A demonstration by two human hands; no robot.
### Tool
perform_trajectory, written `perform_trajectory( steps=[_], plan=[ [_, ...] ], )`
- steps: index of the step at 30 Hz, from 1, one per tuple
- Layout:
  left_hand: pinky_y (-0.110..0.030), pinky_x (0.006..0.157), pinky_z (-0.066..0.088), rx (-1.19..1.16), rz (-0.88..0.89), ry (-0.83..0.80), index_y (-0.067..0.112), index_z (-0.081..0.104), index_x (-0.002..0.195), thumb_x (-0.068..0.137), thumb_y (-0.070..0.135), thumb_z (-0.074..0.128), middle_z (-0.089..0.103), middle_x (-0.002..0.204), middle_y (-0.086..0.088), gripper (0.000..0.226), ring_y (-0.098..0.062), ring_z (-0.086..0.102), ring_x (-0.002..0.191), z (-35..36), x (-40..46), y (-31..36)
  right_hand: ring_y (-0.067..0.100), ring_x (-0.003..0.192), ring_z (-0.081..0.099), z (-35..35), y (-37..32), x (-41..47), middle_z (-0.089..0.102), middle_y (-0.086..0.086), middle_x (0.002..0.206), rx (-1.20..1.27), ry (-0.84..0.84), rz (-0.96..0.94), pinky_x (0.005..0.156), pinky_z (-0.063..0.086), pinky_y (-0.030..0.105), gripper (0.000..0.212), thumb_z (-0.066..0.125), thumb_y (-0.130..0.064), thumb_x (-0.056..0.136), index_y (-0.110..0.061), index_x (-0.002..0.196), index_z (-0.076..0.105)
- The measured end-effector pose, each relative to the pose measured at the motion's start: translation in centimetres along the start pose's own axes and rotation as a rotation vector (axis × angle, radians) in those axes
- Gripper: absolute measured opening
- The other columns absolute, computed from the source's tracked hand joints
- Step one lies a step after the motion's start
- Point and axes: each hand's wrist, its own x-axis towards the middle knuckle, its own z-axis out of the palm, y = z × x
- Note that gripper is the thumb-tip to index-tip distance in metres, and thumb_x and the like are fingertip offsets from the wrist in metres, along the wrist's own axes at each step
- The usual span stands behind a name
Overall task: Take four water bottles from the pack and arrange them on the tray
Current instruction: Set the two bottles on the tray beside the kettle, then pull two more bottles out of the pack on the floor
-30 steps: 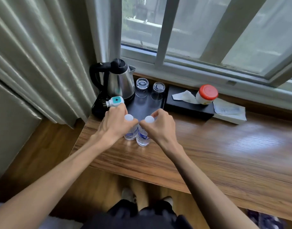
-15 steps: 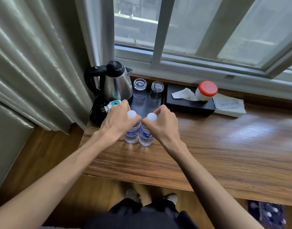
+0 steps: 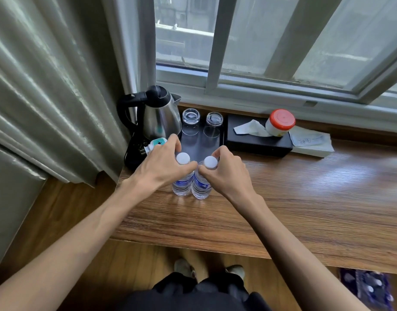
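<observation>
Wooden table [image 3: 305, 198], hands [image 3: 163, 167] gripping two bottles [image 3: 181, 185]

blue labels on two bottles [image 3: 190, 184] (print too small to read), faint illegible mark on tissue packet [image 3: 310, 141]

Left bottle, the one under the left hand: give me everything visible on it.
The left bottle is small, clear plastic, with a white round cap and a blue label band on its ribbed body. It looks full or nearly so and stands upright on the wooden desk, just in front of the black tray, not on it. The left hand grips its neck below the cap. It stands close against the right bottle; contact looks likely.
</observation>
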Motion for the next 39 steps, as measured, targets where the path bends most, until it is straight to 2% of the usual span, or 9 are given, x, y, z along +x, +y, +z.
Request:
perform_trajectory(
  steps=[4,7,12,17,20,22,25,33,39],
  plan=[
    [-0.034,0.054,0.042,0.023,0.087,0.142,0.023,0.049,0.087,0.063,0.052,0.058,0.044,0.05,0.005,0.039,-0.02,0.05,0.054,-1.0,-0.2,1.2,0.032,0.087,0.065,-0.3,0.2,-0.6,0.07,0.004,0.093,-0.076,0.013,-0.038,0.07,0.05,0.038,0.045,0.064,-0.056,0.078,-0.019,0.104,0.055],
    [-0.034,0.057,0.049,0.047,0.113,0.173,0.022,0.055,0.087,0.066,0.049,0.057,0.048,0.052,0.005,0.034,-0.019,0.054,0.055,-1.6,-0.5,2.5,0.035,0.092,0.065,-0.8,0.4,-1.1,0.071,0.007,0.098,-0.073,0.055,-0.053,0.07,0.047,0.038,0.05,0.06,-0.06,0.08,-0.018,0.108,0.057],
    [-0.039,0.072,0.054,0.087,0.21,0.195,0.02,0.062,0.091,0.074,0.036,0.066,0.06,0.08,0.006,0.024,-0.015,0.056,0.077,-1.3,-1.2,4.7,0.029,0.094,0.067,-3.2,1.2,-1.1,0.072,0.001,0.096,-0.014,0.14,-0.058,0.073,0.047,0.036,0.044,0.058,-0.056,0.086,-0.022,0.113,0.06],
    [-0.039,0.089,0.051,0.122,0.252,0.128,0.017,0.062,0.113,0.078,0.032,0.069,0.062,0.109,0.003,0.039,-0.018,0.059,0.105,0.6,-1.4,8.6,0.03,0.097,0.068,-6.8,4.7,-1.6,0.074,0.001,0.098,0.02,0.212,-0.007,0.079,0.052,0.039,0.041,0.058,-0.051,0.088,-0.022,0.117,0.06],
    [-0.043,0.097,0.049,0.137,0.277,0.065,0.014,0.055,0.13,0.079,0.031,0.07,0.061,0.123,-0.003,0.056,-0.021,0.057,0.115,2.9,-1.6,11.9,0.026,0.1,0.067,-9.2,8.6,-2.6,0.073,-0.002,0.099,0.033,0.25,0.026,0.08,0.052,0.037,0.041,0.06,-0.048,0.088,-0.021,0.12,0.06],
    [-0.044,0.101,0.047,0.151,0.309,0.015,0.014,0.051,0.136,0.08,0.031,0.07,0.059,0.129,-0.004,0.061,-0.022,0.055,0.121,4.9,-1.6,14.5,0.022,0.105,0.065,-11.0,11.7,-3.4,0.071,-0.001,0.106,0.058,0.267,0.049,0.082,0.051,0.036,0.045,0.063,-0.046,0.088,-0.02,0.124,0.059],
    [-0.039,0.105,0.045,0.157,0.356,-0.055,0.016,0.049,0.139,0.081,0.031,0.07,0.056,0.138,-0.002,0.064,-0.021,0.052,0.129,8.4,-1.9,18.7,0.02,0.115,0.06,-13.7,17.1,-5.0,0.066,0.003,0.122,0.09,0.267,0.081,0.09,0.05,0.036,0.051,0.065,-0.042,0.087,-0.017,0.131,0.057],
    [-0.035,0.108,0.041,0.233,0.495,-0.242,0.019,0.044,0.145,0.08,0.038,0.067,0.051,0.146,-0.001,0.071,-0.018,0.047,0.133,19.5,-4.3,31.7,0.019,0.131,0.05,-20.7,32.7,-12.1,0.055,0.005,0.143,0.108,0.254,0.194,0.104,0.043,0.032,0.062,0.068,-0.041,0.091,-0.014,0.143,0.048],
    [-0.04,0.112,0.039,0.312,0.593,-0.378,0.02,0.037,0.15,0.082,0.043,0.068,0.045,0.151,-0.003,0.079,-0.019,0.044,0.137,27.8,-6.6,40.3,0.023,0.142,0.04,-24.7,43.1,-17.1,0.046,0.005,0.153,0.154,0.259,0.357,0.112,0.036,0.037,0.079,0.071,-0.043,0.087,-0.013,0.152,0.038]
  ],
)
